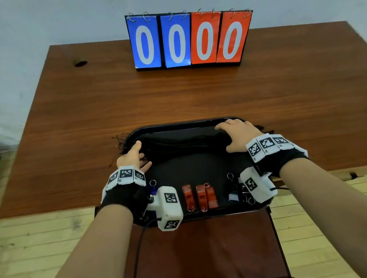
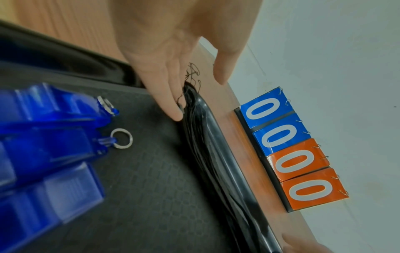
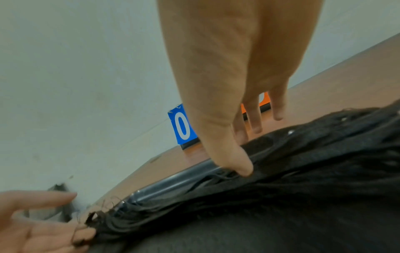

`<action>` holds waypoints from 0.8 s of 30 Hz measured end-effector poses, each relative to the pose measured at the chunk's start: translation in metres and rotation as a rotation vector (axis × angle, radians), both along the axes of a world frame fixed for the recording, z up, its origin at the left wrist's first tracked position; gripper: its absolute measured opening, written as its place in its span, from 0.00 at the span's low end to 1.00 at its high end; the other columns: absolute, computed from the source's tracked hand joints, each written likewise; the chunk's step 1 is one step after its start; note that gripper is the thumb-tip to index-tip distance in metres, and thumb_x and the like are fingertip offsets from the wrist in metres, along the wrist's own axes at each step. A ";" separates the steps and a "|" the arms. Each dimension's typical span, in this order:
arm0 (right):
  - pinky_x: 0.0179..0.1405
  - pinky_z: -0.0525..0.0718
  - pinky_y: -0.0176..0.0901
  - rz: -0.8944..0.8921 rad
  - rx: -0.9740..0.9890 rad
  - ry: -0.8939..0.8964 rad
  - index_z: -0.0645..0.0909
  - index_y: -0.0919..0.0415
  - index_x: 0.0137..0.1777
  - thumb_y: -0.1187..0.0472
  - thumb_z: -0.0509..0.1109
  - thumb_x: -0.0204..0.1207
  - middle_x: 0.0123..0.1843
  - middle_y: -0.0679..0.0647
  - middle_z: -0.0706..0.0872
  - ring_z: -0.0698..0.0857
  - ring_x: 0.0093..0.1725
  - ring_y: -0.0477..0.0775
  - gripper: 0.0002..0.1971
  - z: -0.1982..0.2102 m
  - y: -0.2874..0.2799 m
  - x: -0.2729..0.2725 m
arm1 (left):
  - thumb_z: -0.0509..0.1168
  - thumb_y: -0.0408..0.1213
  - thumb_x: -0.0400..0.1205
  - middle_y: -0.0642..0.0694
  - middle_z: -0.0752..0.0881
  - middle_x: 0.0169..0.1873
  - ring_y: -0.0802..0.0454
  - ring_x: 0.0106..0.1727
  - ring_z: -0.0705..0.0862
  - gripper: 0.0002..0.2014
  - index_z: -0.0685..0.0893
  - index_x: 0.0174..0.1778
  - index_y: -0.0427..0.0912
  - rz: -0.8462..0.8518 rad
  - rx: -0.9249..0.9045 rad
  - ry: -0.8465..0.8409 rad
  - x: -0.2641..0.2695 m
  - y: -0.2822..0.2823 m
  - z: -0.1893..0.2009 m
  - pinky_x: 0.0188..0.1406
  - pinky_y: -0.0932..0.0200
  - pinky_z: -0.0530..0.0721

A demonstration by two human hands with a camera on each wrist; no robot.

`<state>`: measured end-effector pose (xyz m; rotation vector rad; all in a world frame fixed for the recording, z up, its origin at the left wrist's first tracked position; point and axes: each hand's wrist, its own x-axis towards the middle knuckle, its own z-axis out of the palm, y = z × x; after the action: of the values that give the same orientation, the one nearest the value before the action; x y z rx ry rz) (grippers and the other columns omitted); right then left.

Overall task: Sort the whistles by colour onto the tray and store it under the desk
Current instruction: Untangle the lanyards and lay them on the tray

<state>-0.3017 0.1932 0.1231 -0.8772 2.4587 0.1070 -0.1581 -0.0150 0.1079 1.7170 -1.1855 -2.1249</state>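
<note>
I see a wood-grain desk (image 1: 195,95) against a pale wall, with a flip scoreboard (image 1: 190,41) of blue and orange cards standing at its far edge. The black tray (image 1: 183,126), glossy-rimmed with a textured mat, overhangs the desk's near edge. Thin black cords (image 2: 195,130) lie bunched along its far rim. My left hand (image 1: 132,156) rests at the cords' left end, fingers straight and slightly apart; my right hand (image 1: 239,134) presses flat on the right end, fingers loosely spread. Near me, translucent blue whistles (image 2: 49,140) sit left, orange whistles (image 1: 199,196) centre, black whistles (image 1: 233,191) right.
</note>
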 end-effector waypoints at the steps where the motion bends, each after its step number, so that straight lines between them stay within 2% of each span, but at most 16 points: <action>1: 0.75 0.64 0.55 -0.012 -0.030 -0.001 0.60 0.53 0.78 0.62 0.69 0.74 0.78 0.56 0.65 0.63 0.78 0.58 0.33 0.003 0.000 0.001 | 0.64 0.37 0.81 0.33 0.78 0.68 0.38 0.70 0.77 0.23 0.72 0.70 0.32 -0.003 -0.005 -0.012 0.002 0.000 0.002 0.61 0.48 0.81; 4: 0.73 0.66 0.52 -0.072 -0.193 0.014 0.65 0.54 0.76 0.65 0.65 0.76 0.75 0.56 0.69 0.66 0.76 0.58 0.28 0.007 0.001 0.008 | 0.63 0.35 0.82 0.36 0.78 0.65 0.40 0.71 0.75 0.21 0.72 0.71 0.34 -0.015 -0.058 -0.057 0.007 0.002 0.004 0.65 0.47 0.80; 6: 0.70 0.71 0.49 -0.172 -0.354 -0.028 0.70 0.57 0.72 0.66 0.63 0.77 0.71 0.56 0.74 0.71 0.73 0.57 0.22 0.004 0.003 0.015 | 0.63 0.34 0.82 0.36 0.76 0.69 0.41 0.71 0.75 0.22 0.72 0.72 0.36 -0.036 -0.154 -0.099 0.012 0.003 0.003 0.66 0.48 0.79; 11: 0.58 0.74 0.40 -0.626 -0.651 -0.302 0.77 0.64 0.65 0.68 0.61 0.79 0.65 0.62 0.80 0.79 0.65 0.58 0.15 -0.010 0.011 0.028 | 0.61 0.32 0.82 0.35 0.78 0.69 0.41 0.71 0.76 0.18 0.77 0.69 0.35 -0.097 -0.309 -0.104 0.020 0.009 0.006 0.73 0.52 0.71; 13: 0.54 0.73 0.39 -0.782 -0.769 -0.269 0.79 0.65 0.63 0.69 0.60 0.79 0.62 0.63 0.82 0.81 0.58 0.58 0.14 -0.014 0.016 0.030 | 0.60 0.31 0.83 0.36 0.78 0.70 0.42 0.72 0.75 0.18 0.76 0.69 0.34 -0.116 -0.360 -0.118 0.024 0.011 0.008 0.72 0.55 0.69; 15: 0.51 0.74 0.40 -0.924 -0.880 -0.145 0.80 0.66 0.61 0.70 0.60 0.78 0.59 0.62 0.83 0.79 0.51 0.54 0.14 -0.015 0.025 0.033 | 0.59 0.32 0.83 0.37 0.77 0.71 0.42 0.72 0.75 0.19 0.75 0.71 0.34 -0.120 -0.411 -0.136 0.030 0.013 0.007 0.71 0.56 0.69; 16: 0.52 0.75 0.41 -0.991 -0.919 -0.074 0.80 0.66 0.60 0.70 0.59 0.78 0.58 0.61 0.82 0.79 0.50 0.54 0.14 -0.015 0.029 0.034 | 0.59 0.32 0.83 0.37 0.76 0.71 0.42 0.73 0.74 0.19 0.74 0.71 0.34 -0.126 -0.439 -0.153 0.033 0.014 0.006 0.71 0.56 0.69; 19: 0.55 0.76 0.45 -1.227 -0.920 0.021 0.80 0.63 0.60 0.67 0.59 0.78 0.64 0.62 0.81 0.81 0.60 0.62 0.14 -0.017 0.050 0.035 | 0.58 0.36 0.83 0.35 0.73 0.74 0.39 0.74 0.72 0.23 0.69 0.75 0.34 -0.161 -0.479 -0.241 0.041 0.012 -0.001 0.72 0.53 0.68; 22: 0.60 0.76 0.51 -1.365 -0.711 -0.092 0.78 0.61 0.64 0.62 0.59 0.79 0.69 0.63 0.78 0.78 0.66 0.66 0.16 -0.027 0.067 0.040 | 0.57 0.39 0.84 0.31 0.71 0.75 0.35 0.75 0.70 0.25 0.66 0.77 0.31 -0.198 -0.444 -0.316 0.046 0.011 -0.009 0.72 0.50 0.67; 24: 0.59 0.75 0.52 -1.362 -0.557 -0.152 0.78 0.63 0.60 0.60 0.59 0.76 0.71 0.64 0.76 0.77 0.67 0.67 0.15 -0.030 0.069 0.046 | 0.55 0.41 0.85 0.30 0.71 0.74 0.33 0.74 0.71 0.26 0.66 0.77 0.30 -0.231 -0.405 -0.323 0.046 0.012 -0.013 0.71 0.49 0.68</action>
<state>-0.2554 0.2626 0.0934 0.7143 2.4179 -1.0795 -0.1118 -0.0030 0.0952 1.8392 -1.8323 -1.5882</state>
